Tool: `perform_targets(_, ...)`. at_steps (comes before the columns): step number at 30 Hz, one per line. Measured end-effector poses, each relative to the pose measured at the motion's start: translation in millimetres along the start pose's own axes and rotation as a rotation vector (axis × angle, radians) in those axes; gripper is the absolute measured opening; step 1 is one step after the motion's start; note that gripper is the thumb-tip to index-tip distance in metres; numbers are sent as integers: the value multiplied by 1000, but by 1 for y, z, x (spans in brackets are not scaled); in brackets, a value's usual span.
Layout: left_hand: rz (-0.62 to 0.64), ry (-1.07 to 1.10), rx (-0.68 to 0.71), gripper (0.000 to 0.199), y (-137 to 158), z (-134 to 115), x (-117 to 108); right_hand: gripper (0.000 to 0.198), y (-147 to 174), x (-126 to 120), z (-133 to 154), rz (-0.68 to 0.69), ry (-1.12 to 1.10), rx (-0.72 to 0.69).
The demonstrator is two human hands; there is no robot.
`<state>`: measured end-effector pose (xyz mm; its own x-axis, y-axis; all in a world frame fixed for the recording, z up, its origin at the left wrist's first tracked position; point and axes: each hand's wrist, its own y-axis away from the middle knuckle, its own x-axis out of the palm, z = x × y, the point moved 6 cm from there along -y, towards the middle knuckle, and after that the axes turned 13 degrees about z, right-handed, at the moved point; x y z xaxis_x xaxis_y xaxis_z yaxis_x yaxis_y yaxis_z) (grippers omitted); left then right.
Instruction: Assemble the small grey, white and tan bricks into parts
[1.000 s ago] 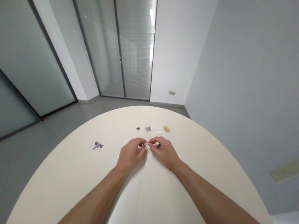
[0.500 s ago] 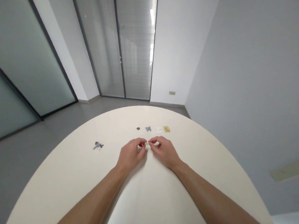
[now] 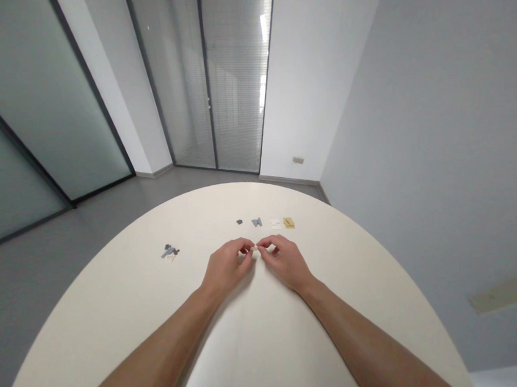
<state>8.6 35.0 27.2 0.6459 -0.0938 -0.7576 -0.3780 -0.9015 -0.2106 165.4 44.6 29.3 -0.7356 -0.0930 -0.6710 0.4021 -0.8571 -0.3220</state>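
Observation:
My left hand (image 3: pixel 228 265) and my right hand (image 3: pixel 284 261) meet fingertip to fingertip over the white table (image 3: pixel 259 345). Between them is a tiny whitish piece (image 3: pixel 254 248), pinched by thumb and forefinger on each side; its kind is too small to make out. Just beyond my hands lie, from left to right, a small dark piece (image 3: pixel 240 221), a grey-blue cut-out piece (image 3: pixel 257 222), a white square (image 3: pixel 275 223) and a yellow square (image 3: pixel 289 222) with dark marks.
Left of my hands, a small heap of grey and dark pieces (image 3: pixel 170 251) lies on the table, with thin pale bits beside it. Past the table's far edge are a glass door (image 3: pixel 209 103) and a white wall (image 3: pixel 312 73). A grey wall (image 3: pixel 466 146) runs along the right.

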Motion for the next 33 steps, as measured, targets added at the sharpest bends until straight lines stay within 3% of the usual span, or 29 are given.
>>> perform_targets(33, -6, -7, -2, 21, 0, 2, -1, 11, 0, -3, 4, -17, -8, -17)
